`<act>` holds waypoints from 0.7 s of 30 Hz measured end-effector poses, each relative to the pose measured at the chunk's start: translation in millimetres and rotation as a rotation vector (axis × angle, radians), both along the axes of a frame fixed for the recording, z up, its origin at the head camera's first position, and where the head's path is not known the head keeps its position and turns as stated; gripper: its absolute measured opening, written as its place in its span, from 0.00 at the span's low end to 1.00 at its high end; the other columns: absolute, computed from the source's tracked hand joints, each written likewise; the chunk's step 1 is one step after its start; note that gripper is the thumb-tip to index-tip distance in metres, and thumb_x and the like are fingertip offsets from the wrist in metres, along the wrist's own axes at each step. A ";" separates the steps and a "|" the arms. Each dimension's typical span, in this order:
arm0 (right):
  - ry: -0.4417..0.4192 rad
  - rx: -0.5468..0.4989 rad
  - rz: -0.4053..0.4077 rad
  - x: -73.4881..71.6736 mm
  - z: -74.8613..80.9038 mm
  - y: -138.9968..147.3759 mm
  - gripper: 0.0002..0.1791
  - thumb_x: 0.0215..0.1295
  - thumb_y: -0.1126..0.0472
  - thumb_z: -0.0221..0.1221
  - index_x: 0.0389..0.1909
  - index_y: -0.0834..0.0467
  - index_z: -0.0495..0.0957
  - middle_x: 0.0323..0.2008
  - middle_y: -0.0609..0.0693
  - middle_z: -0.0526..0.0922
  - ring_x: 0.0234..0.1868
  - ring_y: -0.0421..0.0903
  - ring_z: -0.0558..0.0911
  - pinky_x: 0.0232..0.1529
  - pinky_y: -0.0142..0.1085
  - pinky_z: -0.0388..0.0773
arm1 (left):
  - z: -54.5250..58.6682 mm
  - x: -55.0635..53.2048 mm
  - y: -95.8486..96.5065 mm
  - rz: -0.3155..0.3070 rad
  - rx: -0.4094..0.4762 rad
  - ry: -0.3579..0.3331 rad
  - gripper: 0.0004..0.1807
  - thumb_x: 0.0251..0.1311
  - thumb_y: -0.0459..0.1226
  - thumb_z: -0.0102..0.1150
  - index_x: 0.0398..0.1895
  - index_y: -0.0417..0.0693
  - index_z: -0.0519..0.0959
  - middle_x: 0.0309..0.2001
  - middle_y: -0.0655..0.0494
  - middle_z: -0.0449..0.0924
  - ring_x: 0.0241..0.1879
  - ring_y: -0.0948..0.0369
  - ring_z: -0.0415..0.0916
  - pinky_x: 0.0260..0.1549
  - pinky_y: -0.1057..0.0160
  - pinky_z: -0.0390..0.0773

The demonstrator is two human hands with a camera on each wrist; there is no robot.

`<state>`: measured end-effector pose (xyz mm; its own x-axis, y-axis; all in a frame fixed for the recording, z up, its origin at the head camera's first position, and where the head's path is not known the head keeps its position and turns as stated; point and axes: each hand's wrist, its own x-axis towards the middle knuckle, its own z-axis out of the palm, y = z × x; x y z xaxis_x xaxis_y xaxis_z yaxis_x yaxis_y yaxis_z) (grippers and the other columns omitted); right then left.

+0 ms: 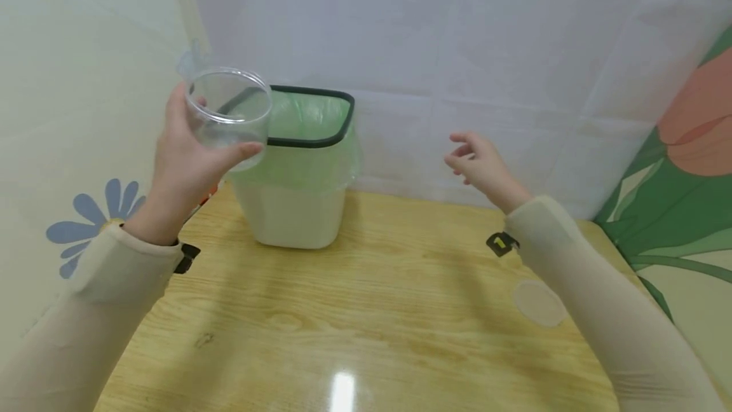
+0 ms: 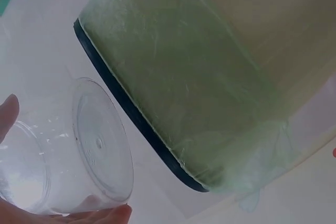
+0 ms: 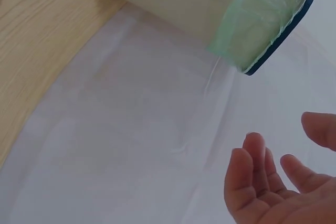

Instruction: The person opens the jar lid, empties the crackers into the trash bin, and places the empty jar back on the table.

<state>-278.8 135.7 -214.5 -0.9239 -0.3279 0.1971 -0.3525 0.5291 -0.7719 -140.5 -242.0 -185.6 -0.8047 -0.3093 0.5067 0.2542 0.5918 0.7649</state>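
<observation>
My left hand (image 1: 185,151) grips a clear round plastic tub (image 1: 231,116), thumb on the near side and fingers round the far side. The tub is held up at the left front of a cream trash bin (image 1: 297,215), partly covering its rim. A green bag (image 1: 311,113) lines the bin and folds over under its dark rim. In the left wrist view the tub (image 2: 100,145) is beside the rim, apart from it. To the right of the bin my right hand (image 1: 480,164) hovers with loosely curled fingers and nothing in them.
The bin stands on a wood-grain table (image 1: 354,310) against a white sheet-covered wall (image 1: 389,37). A pale round patch (image 1: 539,302) lies on the table under the right forearm. Behind the left wrist is a small red thing (image 1: 210,193), mostly hidden.
</observation>
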 end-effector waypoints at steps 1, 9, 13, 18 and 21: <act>-0.002 0.001 -0.001 0.5 -0.4 0.7 0.31 0.72 0.61 0.53 0.73 0.61 0.56 0.55 0.63 0.72 0.45 0.52 0.76 0.40 0.38 0.77 | -1.2 0.2 0.6 -0.003 0.000 0.000 0.57 0.46 0.44 0.77 0.75 0.66 0.48 0.71 0.50 0.57 0.66 0.54 0.59 0.57 0.52 0.66; -0.007 0.013 -0.001 2.2 -5.2 8.9 0.32 0.72 0.61 0.53 0.73 0.62 0.54 0.55 0.64 0.72 0.45 0.51 0.75 0.40 0.37 0.76 | -8.2 3.2 11.3 -0.037 0.020 0.025 0.57 0.47 0.43 0.77 0.76 0.62 0.48 0.70 0.50 0.60 0.66 0.53 0.59 0.61 0.50 0.62; -0.006 0.029 0.002 3.4 -8.0 14.9 0.33 0.73 0.60 0.53 0.74 0.61 0.53 0.56 0.64 0.71 0.45 0.51 0.75 0.40 0.37 0.75 | -10.4 5.2 20.3 -0.052 0.034 0.052 0.54 0.45 0.42 0.77 0.73 0.62 0.53 0.68 0.50 0.62 0.64 0.55 0.60 0.58 0.52 0.63; 0.001 0.049 -0.008 7.4 -10.1 24.0 0.33 0.73 0.59 0.52 0.74 0.61 0.52 0.56 0.64 0.70 0.46 0.53 0.75 0.42 0.39 0.75 | -14.6 7.8 29.4 -0.071 0.048 0.030 0.53 0.46 0.42 0.77 0.73 0.61 0.54 0.67 0.50 0.61 0.64 0.53 0.60 0.54 0.50 0.65; 0.001 0.051 -0.014 9.5 -10.6 28.9 0.33 0.73 0.60 0.53 0.74 0.62 0.52 0.56 0.65 0.70 0.47 0.55 0.74 0.43 0.39 0.75 | -18.7 8.8 33.5 -0.097 0.062 0.013 0.55 0.46 0.42 0.77 0.75 0.60 0.52 0.69 0.49 0.59 0.65 0.49 0.58 0.56 0.47 0.65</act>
<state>-269.3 164.6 -225.1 -0.9284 -0.3245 0.1810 -0.3452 0.5728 -0.7435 -131.7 -208.5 -204.3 -0.8258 -0.2610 0.5000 0.3186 0.5157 0.7953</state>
